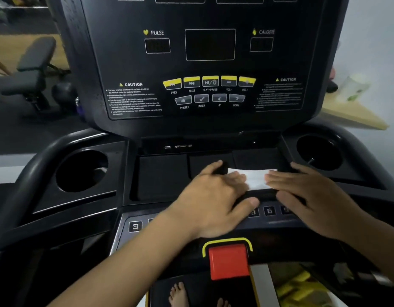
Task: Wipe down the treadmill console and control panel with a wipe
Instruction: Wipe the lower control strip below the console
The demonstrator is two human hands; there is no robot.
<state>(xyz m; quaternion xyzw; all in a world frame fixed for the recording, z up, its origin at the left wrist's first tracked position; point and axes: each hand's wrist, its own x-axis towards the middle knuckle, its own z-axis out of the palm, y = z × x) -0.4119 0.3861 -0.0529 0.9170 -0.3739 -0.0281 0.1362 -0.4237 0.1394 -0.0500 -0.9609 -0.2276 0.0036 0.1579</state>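
On console tray [163, 173]: wipe [254, 178] between left hand [216, 193], right hand [311, 193]; both flat, fingers spread.

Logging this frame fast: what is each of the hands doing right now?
Left hand: open, fingers flat, pressing on the white wipe in the console tray.
Right hand: open, fingers flat on the wipe's other end.

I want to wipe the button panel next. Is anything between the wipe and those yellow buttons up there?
Nothing visible blocks it. The wipe lies in the tray under the left hand and right hand. Above it only the bare console face leads to the yellow buttons.
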